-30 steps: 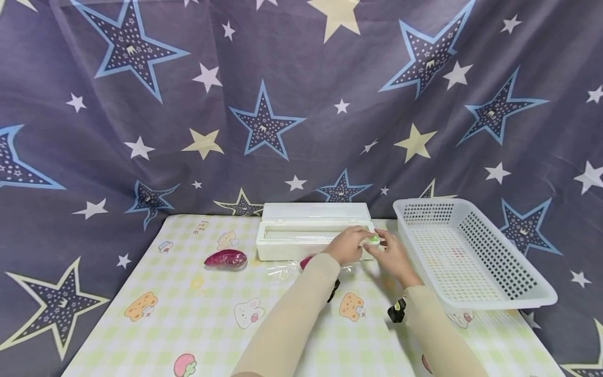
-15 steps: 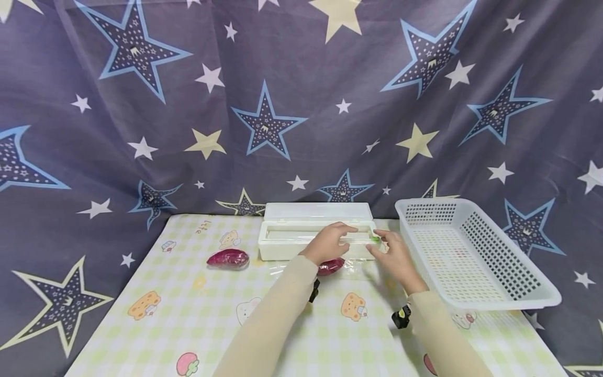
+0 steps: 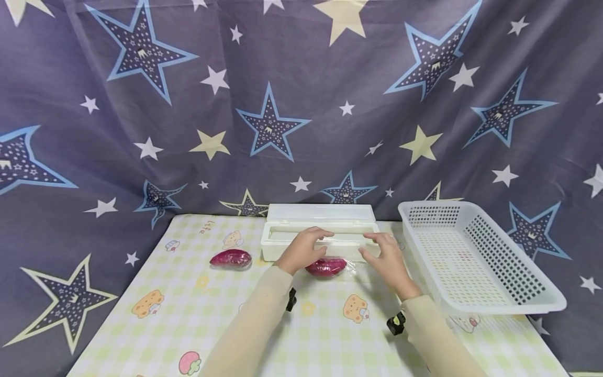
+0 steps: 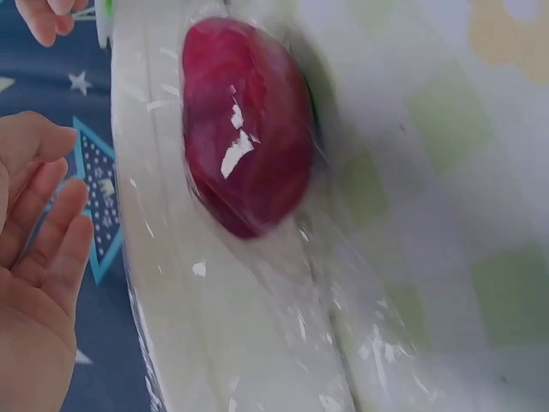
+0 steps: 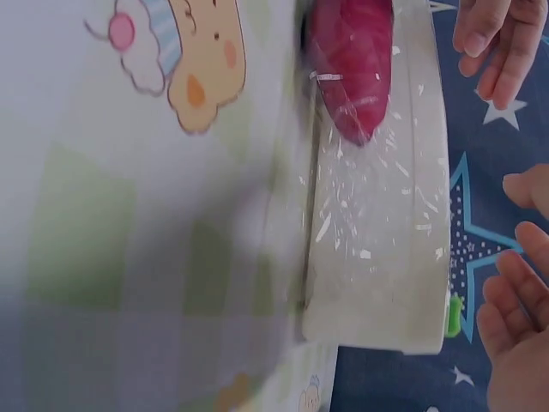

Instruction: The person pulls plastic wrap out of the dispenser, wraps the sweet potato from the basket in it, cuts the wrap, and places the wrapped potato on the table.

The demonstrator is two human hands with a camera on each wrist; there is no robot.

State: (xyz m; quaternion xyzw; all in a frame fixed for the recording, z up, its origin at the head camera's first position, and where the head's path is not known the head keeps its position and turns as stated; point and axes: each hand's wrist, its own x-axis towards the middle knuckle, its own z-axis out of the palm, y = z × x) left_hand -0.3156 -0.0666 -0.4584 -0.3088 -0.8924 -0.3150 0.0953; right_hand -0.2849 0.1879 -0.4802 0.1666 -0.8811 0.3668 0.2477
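A white cling film dispenser (image 3: 282, 250) stands at the back of the table with its lid raised. Clear cling film (image 5: 352, 223) hangs down its front and lies over a purple-red sweet potato (image 3: 326, 267) in front of the box. My left hand (image 3: 300, 252), fingers bent loosely and thumb apart, hovers at the front of the dispenser, just left of the sweet potato. Near the box's right end, my right hand (image 3: 388, 262) is held with fingers spread and nothing between them. A green cutter slider (image 5: 454, 316) sits at that end, mostly hidden in the head view.
Another film-wrapped purple-red sweet potato (image 3: 231, 258) lies to the left on the checked tablecloth (image 3: 165, 335). A white perforated plastic basket (image 3: 499, 308) stands at the right. Behind the table hangs a dark curtain (image 3: 301, 104) with stars.
My left hand has left the green slider at the dispenser's right end and moved left, uncovering the sweet potato in front. The right hand has stayed near that end, its fingers spread apart.
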